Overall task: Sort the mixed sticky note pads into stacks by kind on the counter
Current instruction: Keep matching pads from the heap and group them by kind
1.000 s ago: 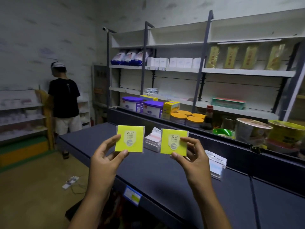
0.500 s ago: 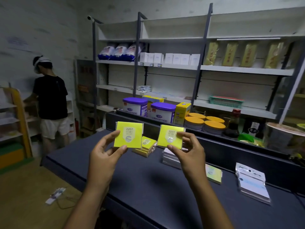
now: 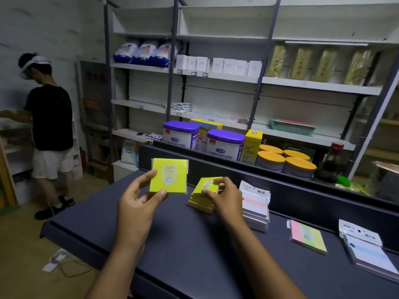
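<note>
Left hand (image 3: 138, 203): fingers curled, pinching 1 yellow pad (image 3: 168, 175) between thumb and fingers, held up above the counter (image 3: 172, 244) with its printed face showing "2207".
Yellow stack (image 3: 201, 200): lies on the counter just right of the left hand, below the held pad.
Right hand (image 3: 224, 198): fingers curled round the top yellow pad (image 3: 206, 184), which rests tilted on the yellow stack.
White stack (image 3: 255, 207): right beside the right hand, on the counter.
Pink and green pad (image 3: 307, 236): flat on the counter, farther right.
White packs (image 3: 367, 249): near the right edge.
</note>
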A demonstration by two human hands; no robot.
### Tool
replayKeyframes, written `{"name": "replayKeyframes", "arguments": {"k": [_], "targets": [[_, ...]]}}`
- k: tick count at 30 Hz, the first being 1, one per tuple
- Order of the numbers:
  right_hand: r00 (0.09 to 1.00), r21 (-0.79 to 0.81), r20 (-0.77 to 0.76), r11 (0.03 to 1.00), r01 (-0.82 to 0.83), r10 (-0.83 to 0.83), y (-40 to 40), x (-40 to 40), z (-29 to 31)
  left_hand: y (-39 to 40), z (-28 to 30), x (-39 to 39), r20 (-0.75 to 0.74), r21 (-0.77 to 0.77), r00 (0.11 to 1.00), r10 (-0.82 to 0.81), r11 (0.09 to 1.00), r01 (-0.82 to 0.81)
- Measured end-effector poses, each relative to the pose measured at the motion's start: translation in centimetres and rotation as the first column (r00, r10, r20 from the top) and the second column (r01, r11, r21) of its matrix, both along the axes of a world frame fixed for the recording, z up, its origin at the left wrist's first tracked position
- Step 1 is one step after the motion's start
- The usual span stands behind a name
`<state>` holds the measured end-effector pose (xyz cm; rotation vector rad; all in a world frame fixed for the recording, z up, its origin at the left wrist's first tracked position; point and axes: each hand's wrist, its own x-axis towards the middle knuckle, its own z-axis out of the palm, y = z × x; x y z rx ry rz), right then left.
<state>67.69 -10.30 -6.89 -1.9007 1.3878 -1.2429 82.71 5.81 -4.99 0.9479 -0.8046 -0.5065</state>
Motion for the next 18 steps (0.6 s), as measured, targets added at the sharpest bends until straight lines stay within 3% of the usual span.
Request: {"name": "replayKeyframes", "arguments": {"k": [4, 9, 13, 18], "targets": [[0.979, -0.052, -0.195, 0.997, 0.055, -0.064, -0.6, 0.5, -0.4, -0.4, -0.1, 1.1, -0.011, 0.001, 1.000, 0.002, 1.000, -0.002], [0.825, -0.160, -0.547, 0.985, 0.062, -0.141, -0.2, 0.7, 0.4, -1.0, -0.1, 1.9, -0.015, -0.002, 1.000, -0.006, 1.000, 0.006], [0.745, -0.192, -0.649, 0.981, 0.038, -0.156, -0.1, 0.6, 0.4, -1.9, 0.0, 2.3, -0.007, 0.002, 1.000, -0.025, 1.000, 0.025], [0.755, -0.137, -0.654, 0.989, -0.057, -0.047, -0.4, -0.6, 2.1, -3.6, 0.0, 2.1, 0.049, 0.024, 0.997, -0.063, 0.998, 0.062]]}}
